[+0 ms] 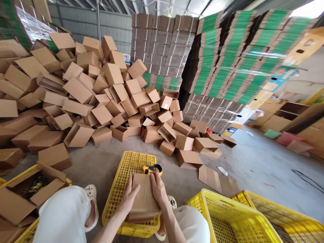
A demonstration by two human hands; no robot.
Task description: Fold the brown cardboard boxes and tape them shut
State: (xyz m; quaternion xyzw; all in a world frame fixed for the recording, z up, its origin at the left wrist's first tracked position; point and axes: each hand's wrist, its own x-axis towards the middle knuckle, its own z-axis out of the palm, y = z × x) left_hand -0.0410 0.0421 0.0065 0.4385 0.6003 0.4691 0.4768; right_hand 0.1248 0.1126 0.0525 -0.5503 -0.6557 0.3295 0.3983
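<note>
A small brown cardboard box (143,199) sits on an upturned yellow plastic crate (118,189) between my knees. My left hand (130,195) presses along the box's left side, thumb on the top face. Against the far right edge of the box lies my right hand (157,187), its fingers curled over the corner. Both hands grip the box between them. Just beyond the box, on the crate, lies a yellow and black tape dispenser (153,168), close to my right fingertips. What the box holds is hidden.
Cardboard boxes (78,89) lie in a large heap ahead. Bundled flat cartons (217,67) stand stacked behind. Yellow crates (227,216) stand at my right; an open carton (32,192) with dark and yellow items is at my left. A flattened carton (215,179) lies on the floor.
</note>
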